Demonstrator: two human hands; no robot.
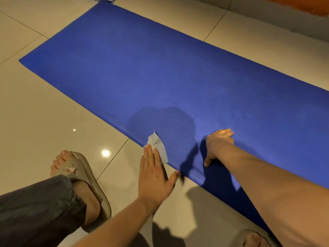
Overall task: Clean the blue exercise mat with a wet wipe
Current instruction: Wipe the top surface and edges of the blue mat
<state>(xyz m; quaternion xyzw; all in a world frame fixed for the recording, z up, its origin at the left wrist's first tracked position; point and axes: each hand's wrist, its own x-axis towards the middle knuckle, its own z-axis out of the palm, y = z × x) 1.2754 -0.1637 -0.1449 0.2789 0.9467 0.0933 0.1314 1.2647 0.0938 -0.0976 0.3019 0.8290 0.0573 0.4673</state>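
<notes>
The blue exercise mat (142,68) lies flat on the tiled floor, stretching from the upper left to the lower right. A white wet wipe (157,145) lies at the mat's near edge under the straight fingers of my left hand (154,173), which presses it flat. A darker damp patch shows on the mat just beyond the wipe. My right hand (218,145) rests on the mat to the right, fingers flat on top and the thumb over the near edge.
Glossy beige floor tiles (44,113) surround the mat. My left foot in a tan slipper (83,177) stands close to the mat's near edge, and a second slipper (252,237) shows at the bottom. A wall base (284,20) runs along the far right.
</notes>
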